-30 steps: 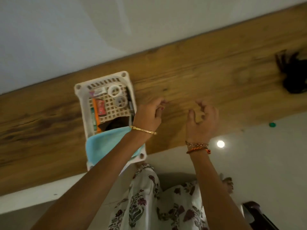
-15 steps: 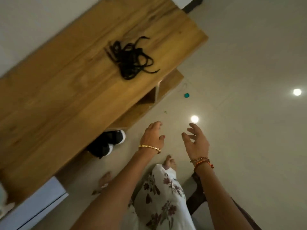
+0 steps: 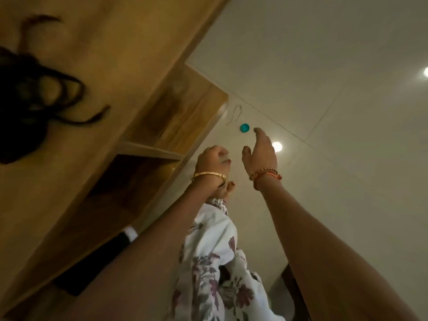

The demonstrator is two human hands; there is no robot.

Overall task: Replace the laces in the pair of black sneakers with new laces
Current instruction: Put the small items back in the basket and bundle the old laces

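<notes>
Since the earlier frame both hands, left (image 3: 214, 158) curled and right (image 3: 261, 150) open, both empty, have been lowered floorward; sneakers (image 3: 102, 258) at seven o'clock must be fetched, judging by the untouched laces (image 3: 30, 100).

I find no text, label, brand, number or sign that I can read anywhere in this view. The frame is blurred by motion, and none of the surfaces I can make out carries lettering.
</notes>
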